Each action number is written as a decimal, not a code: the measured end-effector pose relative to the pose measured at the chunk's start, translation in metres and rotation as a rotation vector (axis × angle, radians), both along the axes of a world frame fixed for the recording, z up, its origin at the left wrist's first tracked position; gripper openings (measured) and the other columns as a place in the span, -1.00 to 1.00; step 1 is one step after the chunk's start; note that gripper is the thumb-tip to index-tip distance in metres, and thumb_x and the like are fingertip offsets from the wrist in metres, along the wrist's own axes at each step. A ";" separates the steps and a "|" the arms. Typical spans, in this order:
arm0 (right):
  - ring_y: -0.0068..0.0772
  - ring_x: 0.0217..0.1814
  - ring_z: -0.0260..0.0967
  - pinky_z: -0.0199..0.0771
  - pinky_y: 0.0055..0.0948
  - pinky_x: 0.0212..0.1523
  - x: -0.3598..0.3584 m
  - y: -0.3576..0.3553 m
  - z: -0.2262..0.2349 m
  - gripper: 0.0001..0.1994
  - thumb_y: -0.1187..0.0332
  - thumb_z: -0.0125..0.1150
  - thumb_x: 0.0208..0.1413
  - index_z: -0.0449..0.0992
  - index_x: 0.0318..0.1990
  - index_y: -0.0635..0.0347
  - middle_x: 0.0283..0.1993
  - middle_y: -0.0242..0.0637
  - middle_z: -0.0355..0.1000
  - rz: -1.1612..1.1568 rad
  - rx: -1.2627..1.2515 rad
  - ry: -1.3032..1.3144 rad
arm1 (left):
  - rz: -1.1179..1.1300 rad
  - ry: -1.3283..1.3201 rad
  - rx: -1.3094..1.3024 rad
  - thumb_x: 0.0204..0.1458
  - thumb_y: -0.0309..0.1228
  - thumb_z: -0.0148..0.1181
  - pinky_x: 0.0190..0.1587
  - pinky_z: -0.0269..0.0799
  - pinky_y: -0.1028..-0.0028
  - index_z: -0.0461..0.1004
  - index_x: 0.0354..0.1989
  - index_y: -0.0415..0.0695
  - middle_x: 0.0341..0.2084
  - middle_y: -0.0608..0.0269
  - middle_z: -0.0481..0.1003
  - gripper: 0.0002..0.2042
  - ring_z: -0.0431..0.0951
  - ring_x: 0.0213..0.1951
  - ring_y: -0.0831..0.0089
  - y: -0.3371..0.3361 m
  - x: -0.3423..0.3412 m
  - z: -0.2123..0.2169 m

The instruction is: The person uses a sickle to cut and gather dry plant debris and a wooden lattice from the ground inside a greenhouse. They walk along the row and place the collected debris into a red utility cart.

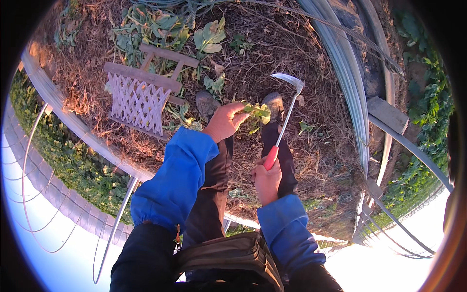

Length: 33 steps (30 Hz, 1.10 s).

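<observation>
Head view: curved steel sickle (287,104), red grip in right hand (266,181).

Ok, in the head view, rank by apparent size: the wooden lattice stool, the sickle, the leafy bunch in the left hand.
1. Wooden lattice stool, largest.
2. Sickle, long but thin.
3. Leafy bunch, smallest; left hand hides part of it.
Right hand grips the sickle's red handle.

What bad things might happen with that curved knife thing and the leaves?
The sickle in the right hand has its curved blade up near the left hand, which grips a leafy bunch; a careless swing might nick the fingers. The blade also hangs above the shoes, so a slip could hit a foot. The wooden lattice stool lies close by and could trip the person.
</observation>
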State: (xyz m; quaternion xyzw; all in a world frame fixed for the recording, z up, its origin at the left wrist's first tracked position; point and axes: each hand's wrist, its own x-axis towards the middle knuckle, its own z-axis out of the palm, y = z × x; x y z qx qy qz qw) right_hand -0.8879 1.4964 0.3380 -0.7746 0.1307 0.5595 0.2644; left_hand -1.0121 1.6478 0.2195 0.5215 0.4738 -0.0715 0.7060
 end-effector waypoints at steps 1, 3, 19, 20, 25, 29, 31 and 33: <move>-0.57 -0.67 0.31 0.31 -0.56 -0.70 -0.001 0.000 0.000 -0.88 0.61 -0.04 -0.03 0.33 -0.31 0.25 -0.59 -0.31 0.35 0.006 -0.012 -0.006 | 0.021 -0.011 0.113 0.09 -0.32 0.24 -0.02 0.43 0.14 0.37 0.09 -0.12 -0.04 -0.03 0.43 -0.60 0.48 0.01 -0.03 0.000 -0.001 0.004; -0.57 -0.66 0.31 0.30 -0.55 -0.69 -0.004 -0.005 -0.002 -0.87 0.60 -0.02 -0.03 0.33 -0.30 0.23 -0.57 -0.31 0.36 0.041 -0.037 -0.031 | 0.056 -0.032 0.337 0.07 -0.33 0.26 0.14 0.37 0.16 0.24 0.26 -0.05 0.20 -0.06 0.29 -0.45 0.37 0.19 -0.04 0.010 0.004 0.029; -0.31 -0.40 0.47 0.44 -0.31 -0.29 -0.004 -0.009 0.010 -0.83 0.48 0.21 -0.18 0.44 -0.35 0.23 -0.47 -0.25 0.47 0.532 -0.046 -0.172 | 1.550 0.054 -0.224 0.15 -0.26 0.13 0.17 0.32 0.24 0.24 0.22 -0.11 0.02 0.24 0.45 -0.52 0.42 0.11 0.25 -0.012 -0.264 0.032; -0.31 -0.39 0.48 0.45 -0.31 -0.28 -0.004 -0.007 0.013 -0.83 0.49 0.22 -0.18 0.45 -0.35 0.24 -0.46 -0.24 0.48 0.597 -0.012 -0.208 | 1.662 0.017 -0.252 0.12 -0.31 0.18 0.07 0.40 0.20 0.31 0.16 -0.17 -0.04 0.17 0.49 -0.55 0.49 -0.01 0.22 0.005 -0.263 0.025; -0.39 -0.39 0.49 0.47 -0.39 -0.38 -0.001 0.034 0.031 -0.80 0.53 0.21 -0.17 0.48 -0.30 0.25 -0.48 -0.24 0.48 0.766 0.073 -0.204 | 1.779 0.205 -0.130 -0.09 -0.38 0.40 -0.19 0.47 0.13 0.51 -0.13 -0.35 -0.24 0.05 0.57 -0.62 0.57 -0.24 0.21 0.027 -0.241 0.032; -0.53 -0.38 0.46 0.48 -0.54 -0.40 0.033 0.095 0.016 -0.78 0.62 0.10 -0.08 0.44 -0.21 0.33 -0.37 -0.28 0.47 0.543 0.340 -0.156 | 1.431 0.350 -0.075 -0.14 -0.53 0.31 -0.29 0.52 0.30 0.53 -0.15 -0.32 -0.42 0.10 0.56 -0.68 0.58 -0.42 0.30 0.062 -0.169 0.135; -0.51 -0.33 0.47 0.49 -0.53 -0.31 0.014 0.141 0.042 -0.71 0.66 0.03 -0.07 0.39 -0.11 0.41 -0.28 -0.24 0.48 0.555 0.420 -0.125 | 1.512 0.223 -0.454 -0.15 -0.53 0.32 -0.34 0.50 0.40 0.53 -0.18 -0.35 -0.41 0.11 0.57 -0.69 0.55 -0.46 0.39 0.043 -0.168 0.197; -0.50 -0.30 0.46 0.50 -0.52 -0.27 -0.008 0.172 0.070 -0.67 0.67 0.00 -0.06 0.37 -0.06 0.44 -0.24 -0.22 0.48 0.412 0.470 0.017 | 1.354 0.273 -0.144 -0.16 -0.53 0.36 -0.36 0.52 0.42 0.51 -0.12 -0.35 -0.40 0.12 0.58 -0.64 0.57 -0.44 0.42 0.010 -0.170 0.242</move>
